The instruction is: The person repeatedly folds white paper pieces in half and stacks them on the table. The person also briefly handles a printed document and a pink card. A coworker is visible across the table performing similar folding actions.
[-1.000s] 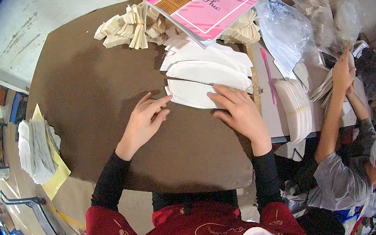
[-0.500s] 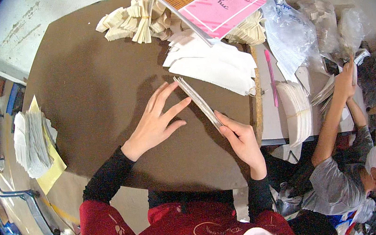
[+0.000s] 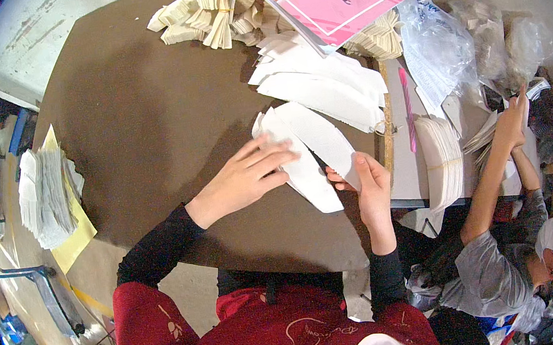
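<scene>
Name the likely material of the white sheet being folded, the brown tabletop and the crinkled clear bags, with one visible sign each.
White sheet: probably matt paper; it bends thin under the left hand and right hand. Brown tabletop: seemingly board or laminate, dull and even. Clear bags: likely plastic film, see-through, glossy, wrinkled.

Left hand (image 3: 249, 176) flat on white folded paper piece (image 3: 305, 155), right hand (image 3: 365, 185) pinching its edge, on brown worktop (image 3: 137, 121).

The left hand (image 3: 245, 176) lies flat at mid-frame, palm down, fingers stretched toward the right. The right hand (image 3: 369, 185), just right of it, has its fingers curled in a pinch, black-sleeved forearm rising from the lower edge.
</scene>
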The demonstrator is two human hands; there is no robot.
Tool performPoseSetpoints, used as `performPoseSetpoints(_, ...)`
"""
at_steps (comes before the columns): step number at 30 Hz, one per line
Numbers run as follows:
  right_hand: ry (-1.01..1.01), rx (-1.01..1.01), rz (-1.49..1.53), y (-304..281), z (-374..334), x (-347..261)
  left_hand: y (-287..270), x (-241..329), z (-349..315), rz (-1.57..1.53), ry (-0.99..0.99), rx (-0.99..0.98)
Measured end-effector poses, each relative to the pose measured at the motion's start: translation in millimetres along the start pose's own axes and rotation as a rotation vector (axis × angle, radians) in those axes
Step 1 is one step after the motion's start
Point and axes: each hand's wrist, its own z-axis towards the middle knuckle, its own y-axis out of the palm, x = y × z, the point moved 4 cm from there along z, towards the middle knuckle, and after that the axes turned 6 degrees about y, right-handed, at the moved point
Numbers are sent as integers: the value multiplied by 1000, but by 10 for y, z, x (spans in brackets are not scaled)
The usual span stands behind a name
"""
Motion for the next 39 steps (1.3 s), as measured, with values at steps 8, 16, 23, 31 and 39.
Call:
performPoseSetpoints(8,-422,226,-423,-68,-92,-24,-252,166,-40,-75,200,116)
performPoseSetpoints(16,-349,259,-13,-159,-251,-187,-758,1,-361,-188,91,506)
performPoseSetpoints(23,-357,247,-807,121,-293,-209,-791,-101,-349,198,-14,357)
performPoseSetpoints(31,-293,-243,-473,448,-540,-247,-428,27,-143,-72,-177,154)
performPoseSetpoints(39,-47,-130,-17,609,-626,-12,-413,-29,-67,-249,-225,72)
